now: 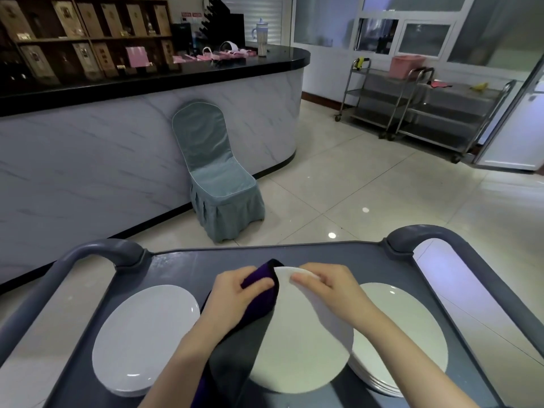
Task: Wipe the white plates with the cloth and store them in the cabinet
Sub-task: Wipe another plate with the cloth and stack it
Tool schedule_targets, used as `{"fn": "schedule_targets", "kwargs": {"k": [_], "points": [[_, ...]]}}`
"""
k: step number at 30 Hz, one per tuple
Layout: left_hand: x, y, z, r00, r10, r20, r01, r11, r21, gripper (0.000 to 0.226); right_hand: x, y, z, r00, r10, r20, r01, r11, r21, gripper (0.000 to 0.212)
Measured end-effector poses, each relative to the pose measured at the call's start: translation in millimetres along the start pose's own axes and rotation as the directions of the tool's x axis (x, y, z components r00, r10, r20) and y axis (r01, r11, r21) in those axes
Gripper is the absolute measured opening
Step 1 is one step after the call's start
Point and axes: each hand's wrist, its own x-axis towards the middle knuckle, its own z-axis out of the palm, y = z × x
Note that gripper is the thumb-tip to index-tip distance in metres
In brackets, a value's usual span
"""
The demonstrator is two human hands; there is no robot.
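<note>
A white plate (pixel 303 348) is held tilted above the grey cart top (pixel 188 266). My right hand (pixel 329 290) pinches its far rim. My left hand (pixel 238 295) grips a dark purple cloth (pixel 262 301) and presses it against the plate's left edge; the cloth hangs down under my forearm. Another white plate (pixel 144 340) lies on the cart at the left, on top of at least one more. A stack of white plates (pixel 406 334) sits at the right, partly hidden behind the held plate.
The cart has raised grey handles at the left (pixel 97 251) and at the right (pixel 424 234). Beyond it stand a covered chair (pixel 215 178) against a marble counter (pixel 117 148), and metal trolleys (pixel 424 107) at the far right on the tiled floor.
</note>
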Motion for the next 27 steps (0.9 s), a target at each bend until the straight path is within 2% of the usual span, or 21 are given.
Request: {"fn": "schedule_targets", "kwargs": {"k": [3, 4, 6, 9, 13, 14, 15, 17, 19, 21, 22, 25, 27], "points": [[-11.2, -6.7, 5.3, 0.972, -0.151, -0.183, 0.109, 0.97, -0.217, 0.014, -3.4, 7.3, -4.0, 0.966, 0.136, -0.222, -0.086, 0.971, 0.221, 0.026], [-12.4, -7.6, 5.6, 0.958, -0.197, -0.21, 0.142, 0.958, -0.248, 0.016, -5.0, 9.0, -2.5, 0.944, 0.192, -0.267, -0.112, 0.951, 0.289, 0.027], [-9.6, -8.3, 2.2, 0.952, -0.212, -0.219, 0.168, 0.965, -0.203, 0.016, -9.0, 10.9, 1.5, 0.927, 0.25, -0.278, -0.144, 0.925, 0.351, 0.023], [-2.8, -4.6, -6.9, 0.98, -0.108, -0.164, 0.1, 0.993, -0.057, 0.012, -12.6, 10.4, 1.9, 0.956, 0.194, -0.221, -0.119, 0.943, 0.312, 0.018], [1.6, 4.0, -4.9, 0.998, 0.013, 0.064, -0.022, 0.989, 0.145, 0.015, -10.0, 6.8, 11.9, 0.998, 0.037, -0.05, -0.036, 0.999, 0.029, 0.017], [-1.1, 4.8, -2.5, 0.996, 0.013, 0.086, -0.026, 0.988, 0.155, 0.017, -10.2, 6.6, 13.6, 0.999, 0.031, -0.029, -0.03, 0.999, 0.013, 0.016], [-5.2, 4.4, -0.4, 0.997, -0.005, 0.072, -0.004, 0.993, 0.117, 0.017, -10.3, 7.0, 12.6, 0.999, 0.032, -0.042, -0.031, 0.999, 0.03, 0.015], [-14.2, -0.9, 3.0, 0.994, -0.096, -0.044, 0.092, 0.992, -0.083, 0.013, -12.2, 6.4, 6.9, 0.987, 0.067, -0.146, -0.048, 0.99, 0.131, 0.017], [-20.6, -10.2, 7.1, 0.957, -0.24, -0.162, 0.195, 0.949, -0.249, 0.017, -15.2, 6.5, 5.8, 0.945, 0.177, -0.276, -0.084, 0.944, 0.318, 0.022], [-20.8, -16.2, 8.4, 0.924, -0.318, -0.212, 0.254, 0.926, -0.281, 0.024, -19.0, 3.3, 10.4, 0.896, 0.305, -0.322, -0.119, 0.865, 0.487, 0.023], [-19.4, -16.8, 7.0, 0.925, -0.312, -0.219, 0.251, 0.931, -0.265, 0.026, -20.3, 3.0, 12.7, 0.889, 0.33, -0.318, -0.135, 0.852, 0.506, 0.022], [-11.5, -10.0, -2.6, 0.964, -0.195, -0.18, 0.169, 0.974, -0.153, 0.023, -19.4, 7.4, 12.0, 0.928, 0.263, -0.263, -0.144, 0.905, 0.399, 0.022], [-4.2, -2.7, -6.8, 0.992, -0.105, -0.066, 0.102, 0.994, -0.045, 0.014, -14.8, 6.5, 12.0, 0.971, 0.162, -0.176, -0.118, 0.964, 0.239, 0.023]]}}
